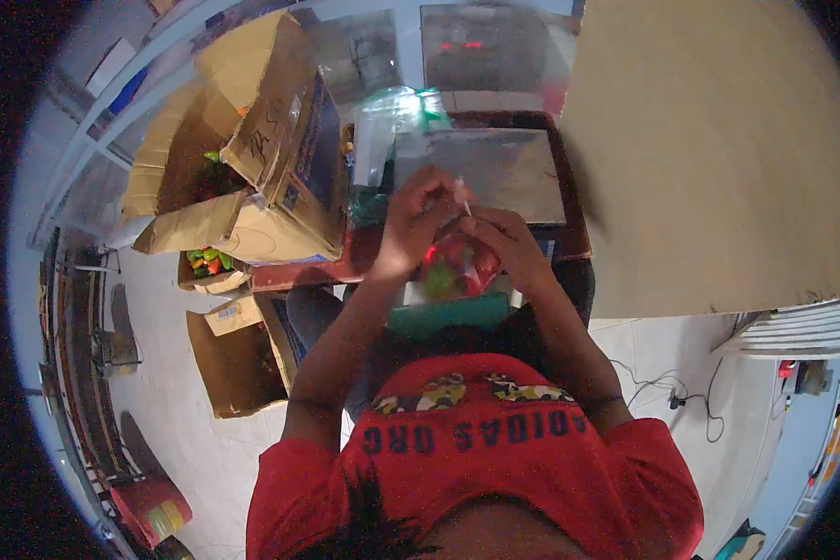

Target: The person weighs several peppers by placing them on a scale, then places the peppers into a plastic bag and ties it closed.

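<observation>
- Your L hand (409, 220): fingers bent, thumb side in, pinching the far end of a thin white strip (464, 197).
- Your R hand (511, 246): fingers curled in at the strip's near end, seemingly gripping the top of a clear bag (459, 265); blur hides the exact hold.
- Bag: btwn your hands, on your body's side of the fingertips, w/ blurred red + green contents. It's nearer your R hand, below & slightly L of those fingers. Its long axis is hard to tell; the top points away from you, twd the strip.
- Strip: long axis runs approx. away from you, far end tipped a bit L. It bridges both sets of fingertips, right above the bag's top; this is the key alignment.
- Beyond your hands: a flat grey plate (523, 173) on a dark red table (579, 238), w/ loose clear plastic (375, 140) at its far L.
- Nearer your lap: a teal surface (453, 315); can't tell if the bag touches it.
- To your L: a tall cardboard box (294, 219) w/ peppers (213, 261) in a box below. To your R: a big cardboard sheet (719, 159).
</observation>
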